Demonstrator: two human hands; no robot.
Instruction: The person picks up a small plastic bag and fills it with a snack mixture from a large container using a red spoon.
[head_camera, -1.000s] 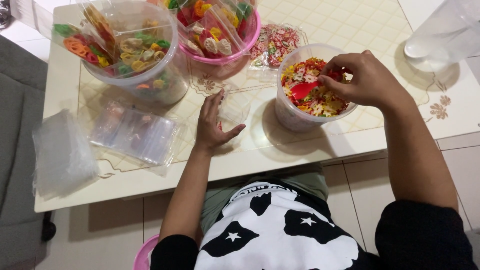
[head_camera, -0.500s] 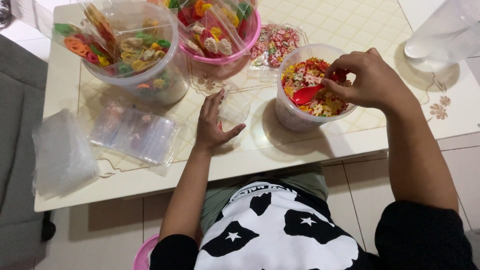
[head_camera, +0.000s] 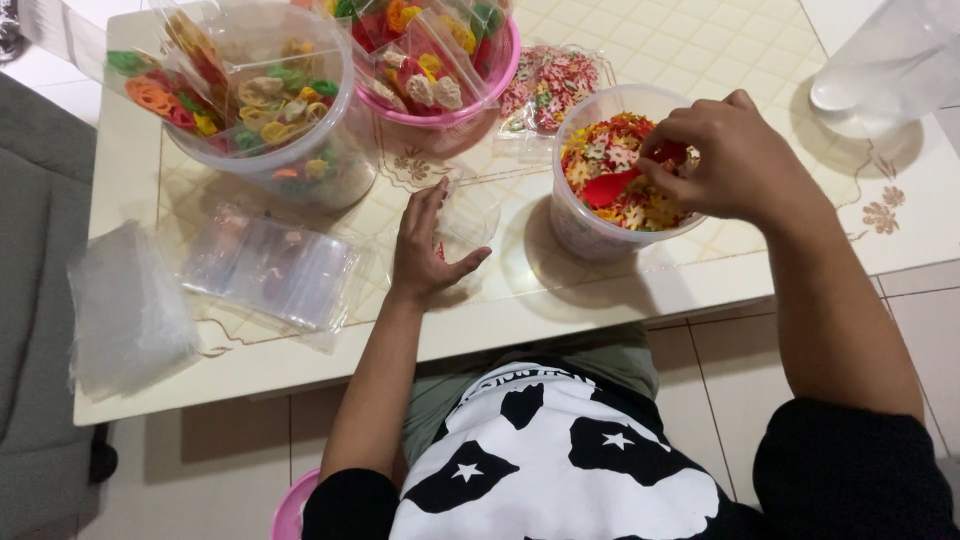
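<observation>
Inside the clear tub (head_camera: 590, 235), a red scoop (head_camera: 612, 187), right hand (head_camera: 735, 160) closed around its handle.

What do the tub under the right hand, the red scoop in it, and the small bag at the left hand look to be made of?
The tub looks like translucent, slightly frosted plastic: the coloured pieces show dimly through its wall. The red scoop, held by the right hand, seems smooth opaque plastic, with a uniform colour and soft sheen. The small bag at the left hand appears to be thin clear plastic film, glossy and see-through.
</observation>
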